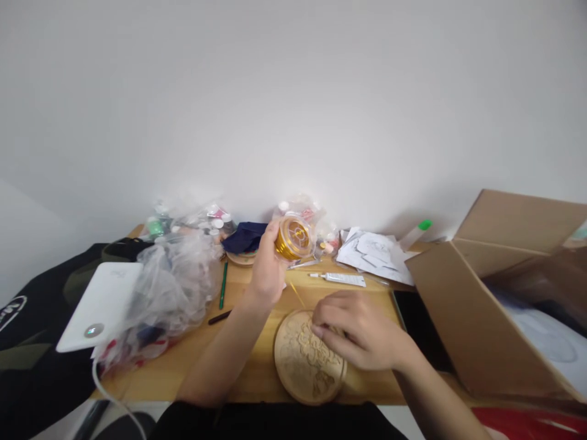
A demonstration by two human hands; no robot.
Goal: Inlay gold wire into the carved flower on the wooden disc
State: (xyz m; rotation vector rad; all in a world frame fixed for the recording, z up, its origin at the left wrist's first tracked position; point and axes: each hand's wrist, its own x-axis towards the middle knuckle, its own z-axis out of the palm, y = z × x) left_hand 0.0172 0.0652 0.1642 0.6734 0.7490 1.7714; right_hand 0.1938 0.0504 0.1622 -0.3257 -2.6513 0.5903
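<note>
Raised above the table, my left hand (268,266) is wrapped round a clear spool of golden wire (296,238). A thin golden strand (298,294) runs from the spool side down toward the round board. My right hand (348,327) is closed, its fingers bent together over the board's upper right part; what they pinch is hidden. The round wooden board (309,366) lies flat at the table's front edge and bears a raised, ornate pattern, partly covered by my right hand.
An open cardboard box (477,318) stands at the right, beside a dark tablet (419,327). Papers (376,253) and a white tube (343,279) lie behind. Plastic bags (177,281), a green pencil (223,285) and a white device (101,305) are at the left.
</note>
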